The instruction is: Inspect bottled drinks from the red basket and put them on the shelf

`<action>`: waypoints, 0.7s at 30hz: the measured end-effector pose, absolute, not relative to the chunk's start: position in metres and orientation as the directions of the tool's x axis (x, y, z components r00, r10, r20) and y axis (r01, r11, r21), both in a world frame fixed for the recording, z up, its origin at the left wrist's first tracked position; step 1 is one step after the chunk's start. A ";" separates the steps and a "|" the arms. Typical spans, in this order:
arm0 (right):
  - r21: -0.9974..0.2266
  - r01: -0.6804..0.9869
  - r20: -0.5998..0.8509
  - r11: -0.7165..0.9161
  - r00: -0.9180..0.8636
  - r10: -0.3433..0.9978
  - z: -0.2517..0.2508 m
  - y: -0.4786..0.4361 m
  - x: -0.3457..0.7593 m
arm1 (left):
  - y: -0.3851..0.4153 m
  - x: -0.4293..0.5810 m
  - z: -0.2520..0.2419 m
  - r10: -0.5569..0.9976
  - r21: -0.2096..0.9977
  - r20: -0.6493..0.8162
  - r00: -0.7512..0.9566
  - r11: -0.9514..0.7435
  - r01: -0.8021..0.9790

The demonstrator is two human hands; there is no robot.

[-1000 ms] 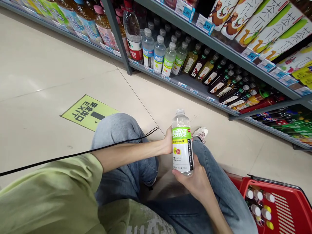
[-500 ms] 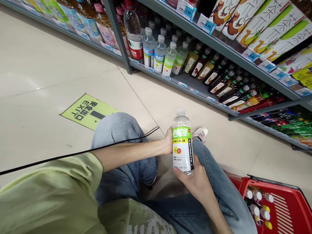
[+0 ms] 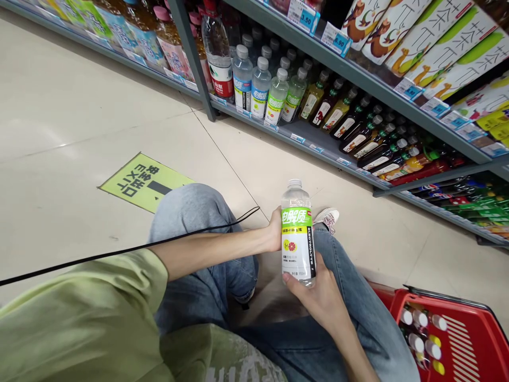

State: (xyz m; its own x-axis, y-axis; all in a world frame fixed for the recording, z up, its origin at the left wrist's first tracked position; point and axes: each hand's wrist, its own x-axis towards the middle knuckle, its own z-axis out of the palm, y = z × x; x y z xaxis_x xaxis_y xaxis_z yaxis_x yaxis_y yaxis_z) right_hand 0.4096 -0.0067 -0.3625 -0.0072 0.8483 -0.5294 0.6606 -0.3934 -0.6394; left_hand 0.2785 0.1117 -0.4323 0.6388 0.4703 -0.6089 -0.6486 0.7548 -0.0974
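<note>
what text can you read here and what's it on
"电解质": green label of the held bottle
"ELECTROLYTE": black side strip of the same label
"EXIT": floor sticker, upside down to the camera; the characters beside it are unclear
"3.50": price tag
"6.90": next tag, first digit unsure
Bottle small print, shelf bottles and other tags: too small or blurred to read

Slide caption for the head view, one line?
Left hand and right hand hold an electrolyte bottle upright before a drinks shelf, red basket beside.
</note>
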 end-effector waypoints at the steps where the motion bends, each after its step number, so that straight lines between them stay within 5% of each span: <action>1: -0.642 0.657 -0.531 -0.396 -0.007 0.847 -0.362 -0.007 0.409 | 0.112 0.278 -0.433 0.471 -0.097 -0.609 0.638 0.754 -0.649; 21: -0.637 0.661 -0.538 -0.397 -0.013 0.843 -0.362 -0.007 0.410 | 0.111 0.277 -0.427 0.452 -0.095 -0.626 0.636 0.765 -0.637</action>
